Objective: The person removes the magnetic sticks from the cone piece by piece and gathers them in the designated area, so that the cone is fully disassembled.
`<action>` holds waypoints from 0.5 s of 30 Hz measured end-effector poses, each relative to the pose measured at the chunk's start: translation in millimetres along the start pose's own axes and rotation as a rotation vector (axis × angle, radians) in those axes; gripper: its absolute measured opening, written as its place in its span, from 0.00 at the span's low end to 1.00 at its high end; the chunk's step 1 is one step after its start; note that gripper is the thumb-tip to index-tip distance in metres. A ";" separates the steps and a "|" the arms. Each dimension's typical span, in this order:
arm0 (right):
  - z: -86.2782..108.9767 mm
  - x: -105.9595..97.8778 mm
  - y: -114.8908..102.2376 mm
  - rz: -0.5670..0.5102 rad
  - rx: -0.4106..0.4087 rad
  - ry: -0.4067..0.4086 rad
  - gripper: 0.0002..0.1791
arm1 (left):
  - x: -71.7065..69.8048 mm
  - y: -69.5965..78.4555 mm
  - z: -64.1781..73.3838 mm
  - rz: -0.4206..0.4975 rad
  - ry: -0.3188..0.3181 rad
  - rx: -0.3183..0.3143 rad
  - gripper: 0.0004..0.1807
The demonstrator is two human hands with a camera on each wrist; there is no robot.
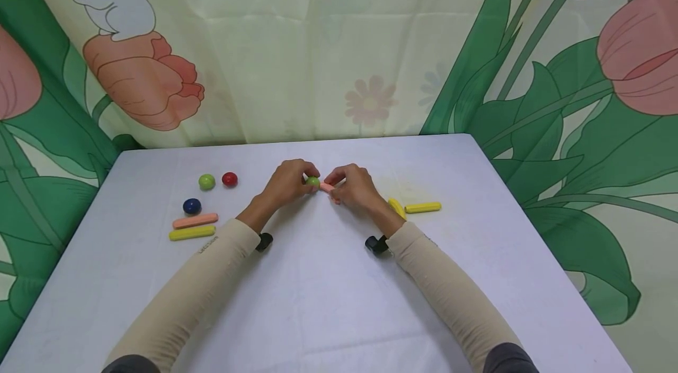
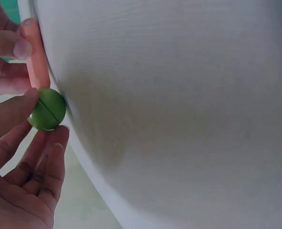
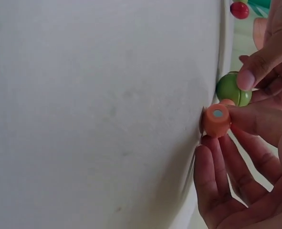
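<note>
Over the far middle of the table, my left hand (image 1: 288, 183) pinches a green ball (image 2: 49, 109) with a seam line round it. My right hand (image 1: 360, 187) pinches a salmon-pink rod (image 2: 35, 55) between thumb and fingers. The rod's near end shows a small silvery disc in the right wrist view. Its other end meets the ball's side in the left wrist view. Both hands sit close together, fingertips facing each other.
Left on the white table (image 1: 328, 302) lie another green ball (image 1: 206, 182), a red ball (image 1: 230, 179), a dark blue ball (image 1: 192, 206), a pink rod (image 1: 195, 220) and a yellow rod (image 1: 192, 233). Beside the right wrist are a curved yellow piece (image 1: 396, 207) and a straight yellow rod (image 1: 422, 207).
</note>
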State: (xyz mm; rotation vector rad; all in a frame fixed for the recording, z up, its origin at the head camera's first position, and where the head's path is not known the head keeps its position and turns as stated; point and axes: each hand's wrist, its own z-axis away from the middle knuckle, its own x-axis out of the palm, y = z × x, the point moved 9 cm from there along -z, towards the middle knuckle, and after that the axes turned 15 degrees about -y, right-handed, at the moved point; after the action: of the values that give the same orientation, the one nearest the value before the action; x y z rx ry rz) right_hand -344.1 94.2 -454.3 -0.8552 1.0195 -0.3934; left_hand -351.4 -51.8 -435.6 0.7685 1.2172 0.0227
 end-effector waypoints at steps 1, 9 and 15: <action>-0.6 -0.1 -1.2 0.016 -0.004 0.001 0.08 | 0.4 0.1 -0.2 0.002 0.000 0.005 0.14; -6.3 4.3 -9.6 0.193 0.022 0.006 0.07 | 1.8 0.7 -1.9 -0.020 -0.001 0.019 0.14; 3.3 8.0 -14.9 0.178 0.033 -0.066 0.05 | 1.2 1.8 -1.8 -0.030 -0.012 0.021 0.15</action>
State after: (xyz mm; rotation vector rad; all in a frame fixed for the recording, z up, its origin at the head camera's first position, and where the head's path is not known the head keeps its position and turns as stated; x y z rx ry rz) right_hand -336.0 81.2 -446.5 -0.7373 1.0164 -0.2292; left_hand -351.8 -49.0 -435.8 0.7682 1.2187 -0.0193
